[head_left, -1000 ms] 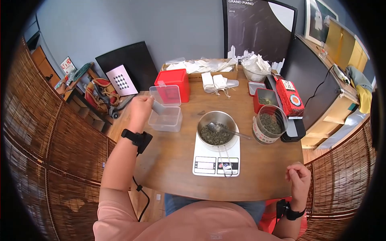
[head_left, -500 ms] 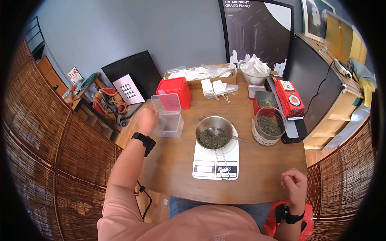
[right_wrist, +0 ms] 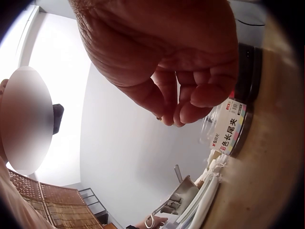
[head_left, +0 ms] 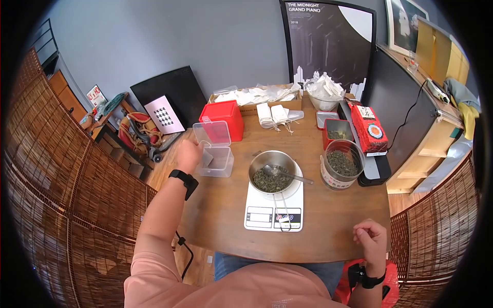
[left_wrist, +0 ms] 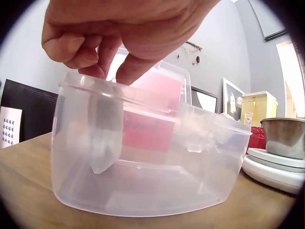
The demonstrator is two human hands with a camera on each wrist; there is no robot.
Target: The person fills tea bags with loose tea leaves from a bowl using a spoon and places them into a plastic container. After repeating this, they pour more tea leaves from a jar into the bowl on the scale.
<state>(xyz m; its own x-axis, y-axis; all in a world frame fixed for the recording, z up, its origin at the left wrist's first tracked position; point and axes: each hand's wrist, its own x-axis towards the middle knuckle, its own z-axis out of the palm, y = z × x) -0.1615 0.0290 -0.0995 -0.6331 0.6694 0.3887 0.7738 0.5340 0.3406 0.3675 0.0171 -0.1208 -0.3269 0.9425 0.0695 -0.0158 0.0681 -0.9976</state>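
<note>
My left hand is at the left rim of a clear plastic box with its lid standing up behind. In the left wrist view, the thumb and fingers of this hand pinch the top of a pale, translucent pouch, which hangs inside the box. My right hand hovers near the table's front right, fingers loosely curled; the right wrist view shows this hand with no object in it. A steel pan of dark leaves, with a spoon, stands on a white scale.
A red box stands behind the clear box. At the right are a clear jar of leaves, an open red tin and a red packet. White pouches lie before a cardboard tray.
My left hand has lowered the pouch from above the clear box's left side to inside it. The right hand has moved slightly left. The head view has shifted.
</note>
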